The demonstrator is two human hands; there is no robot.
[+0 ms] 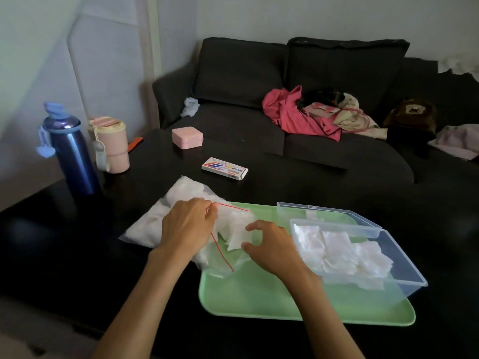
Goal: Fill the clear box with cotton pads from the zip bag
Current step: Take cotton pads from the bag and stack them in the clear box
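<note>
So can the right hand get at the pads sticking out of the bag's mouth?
Probably yes: the right hand hovers beside the pads, fingers curled toward them, nothing between, while the left hand holds the bag open.

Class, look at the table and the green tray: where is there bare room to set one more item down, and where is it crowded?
Free: the near strip of the green tray, in front of the clear box; the dark table between the colourful carton and the box's lid. Crowded: the tray's left end, where the zip bag and both hands overlap.

head view | worn high, faces forward-down | near table [77, 255] | sofa [233, 120] beyond
</note>
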